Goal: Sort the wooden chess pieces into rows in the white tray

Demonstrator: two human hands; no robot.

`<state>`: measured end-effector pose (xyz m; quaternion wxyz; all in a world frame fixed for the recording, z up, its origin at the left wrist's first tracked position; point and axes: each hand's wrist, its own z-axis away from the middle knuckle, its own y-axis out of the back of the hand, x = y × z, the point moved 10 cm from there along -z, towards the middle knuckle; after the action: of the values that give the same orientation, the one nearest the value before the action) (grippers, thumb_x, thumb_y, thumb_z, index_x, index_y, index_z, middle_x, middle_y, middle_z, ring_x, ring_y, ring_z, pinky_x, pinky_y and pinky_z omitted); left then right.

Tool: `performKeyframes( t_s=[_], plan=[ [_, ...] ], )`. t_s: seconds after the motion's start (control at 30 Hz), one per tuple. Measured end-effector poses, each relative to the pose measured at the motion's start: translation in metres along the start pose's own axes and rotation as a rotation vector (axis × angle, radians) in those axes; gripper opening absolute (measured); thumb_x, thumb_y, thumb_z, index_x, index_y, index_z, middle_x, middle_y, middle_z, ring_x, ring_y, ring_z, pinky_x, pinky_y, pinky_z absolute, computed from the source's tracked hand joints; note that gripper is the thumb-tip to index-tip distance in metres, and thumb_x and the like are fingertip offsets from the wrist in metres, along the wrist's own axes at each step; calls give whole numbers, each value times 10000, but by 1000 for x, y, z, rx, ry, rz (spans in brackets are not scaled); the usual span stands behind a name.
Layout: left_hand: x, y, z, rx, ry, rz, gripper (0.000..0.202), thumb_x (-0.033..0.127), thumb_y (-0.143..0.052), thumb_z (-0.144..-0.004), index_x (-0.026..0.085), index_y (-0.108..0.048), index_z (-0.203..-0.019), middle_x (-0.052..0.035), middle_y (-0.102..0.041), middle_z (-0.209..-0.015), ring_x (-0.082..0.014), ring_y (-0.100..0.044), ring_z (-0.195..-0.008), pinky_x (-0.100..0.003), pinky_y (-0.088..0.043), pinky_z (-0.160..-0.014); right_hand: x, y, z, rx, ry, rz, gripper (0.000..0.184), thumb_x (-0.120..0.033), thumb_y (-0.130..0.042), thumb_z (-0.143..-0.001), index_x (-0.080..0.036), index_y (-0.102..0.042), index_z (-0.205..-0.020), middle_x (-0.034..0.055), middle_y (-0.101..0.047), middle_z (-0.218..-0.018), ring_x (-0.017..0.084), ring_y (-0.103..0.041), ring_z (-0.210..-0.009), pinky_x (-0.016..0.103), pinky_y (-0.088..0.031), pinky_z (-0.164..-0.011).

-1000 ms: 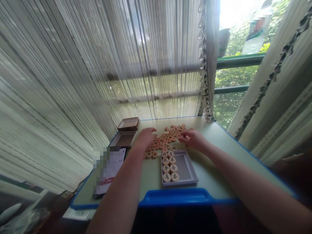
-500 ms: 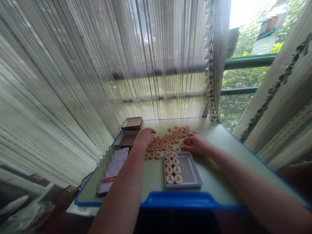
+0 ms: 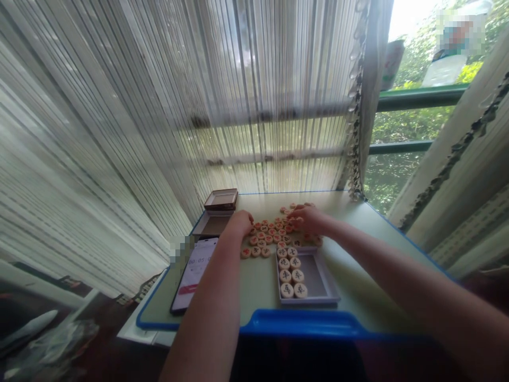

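Observation:
Many round xiangqi pieces (image 3: 268, 239) with red or black characters lie loosely on the pale table. My left hand (image 3: 240, 222) is at the left edge of this spread, fingers bent and close together at the nearest pieces; anything between them is hidden. Over the right part of the spread is my right hand (image 3: 309, 218), its fingers apart and reaching down onto pieces that it partly covers. In front lies a shallow white box tray (image 3: 329, 281). Pieces with black characters (image 3: 297, 276) fill two columns on its left side, and its right side shows bare bottom.
A phone (image 3: 194, 281) showing a timer lies left of my left forearm. Behind it are an open box part (image 3: 212, 223) and a smaller brown-edged box (image 3: 221, 198). A blue rim (image 3: 302, 321) borders the table (image 3: 358, 228); string curtains (image 3: 258, 95) hang beyond.
My right hand has moved left and away from me, onto the spread of pieces. My left hand stays at the left edge, its fingers more bent. The whole view has shifted slightly.

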<state>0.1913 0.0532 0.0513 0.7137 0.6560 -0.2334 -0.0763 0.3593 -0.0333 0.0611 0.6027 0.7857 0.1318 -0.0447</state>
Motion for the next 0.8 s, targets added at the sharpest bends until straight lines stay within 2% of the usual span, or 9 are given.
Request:
performKeyframes(
  t_s=[0.07, 0.17, 0.27, 0.33, 0.47, 0.6, 0.7, 0.8],
  plan=[
    [-1, 0, -1, 7, -6, 1, 256, 166, -622, -684, 173, -704, -926, -95, -705, -895, -189, -642, -869, -232, -474, -799, -6, -1, -19, -32, 13, 47, 306, -266, -539, -772, -251, -671, -1047, 76, -631, -1076, 245, -549, -990, 327, -433, -793],
    [0, 3, -1, 51, -12, 4, 258, 220, -610, -703, 200, -699, -944, -87, -692, -965, -193, -628, -917, -242, -466, -820, -10, -9, -40, -136, 13, 73, 280, -231, -542, -752, -240, -702, -981, 70, -671, -967, 202, -606, -822, 269, -446, -670],
    [4, 5, 2, 59, -17, -5, 307, 323, -635, -685, 220, -693, -968, -87, -675, -1025, -216, -616, -945, -271, -467, -823, -8, -26, -50, -267, 21, 57, 248, -217, -545, -725, -249, -726, -893, 38, -698, -790, 156, -601, -623, 244, -419, -557],
    [8, 2, 4, 23, -26, -36, 302, 350, -638, -678, 226, -704, -945, -86, -687, -984, -224, -621, -926, -278, -468, -816, -7, -33, -54, -297, 50, 40, 252, -230, -538, -726, -251, -726, -892, 26, -696, -724, 145, -588, -576, 241, -411, -541],
    [15, 2, 6, 22, -37, -96, 242, 333, -629, -686, 220, -721, -880, -92, -691, -947, -232, -619, -909, -291, -461, -821, -9, -36, -58, -274, 125, 65, 220, -278, -544, -738, -216, -730, -837, 57, -694, -751, 175, -605, -653, 260, -428, -593],
    [16, 5, 6, 59, -33, -71, 252, 312, -666, -636, 217, -711, -865, -81, -688, -943, -222, -616, -887, -279, -465, -795, -13, -25, -60, -153, 87, 23, 193, -266, -597, -715, -203, -697, -868, 73, -682, -888, 196, -609, -770, 260, -444, -645],
    [13, 3, 6, 39, -18, -40, 243, 318, -655, -644, 209, -712, -854, -83, -692, -918, -223, -619, -864, -277, -472, -761, -14, -19, -59, -84, 49, -80, 182, -216, -580, -730, -206, -671, -887, 47, -678, -884, 161, -605, -742, 235, -448, -634],
    [12, 6, 7, 62, -10, -39, 236, 321, -634, -675, 199, -717, -859, -94, -696, -903, -226, -617, -872, -280, -467, -773, -18, -20, -58, -67, 88, -103, 162, -164, -569, -711, -197, -681, -823, 36, -677, -854, 144, -601, -721, 222, -450, -642]
  ],
)
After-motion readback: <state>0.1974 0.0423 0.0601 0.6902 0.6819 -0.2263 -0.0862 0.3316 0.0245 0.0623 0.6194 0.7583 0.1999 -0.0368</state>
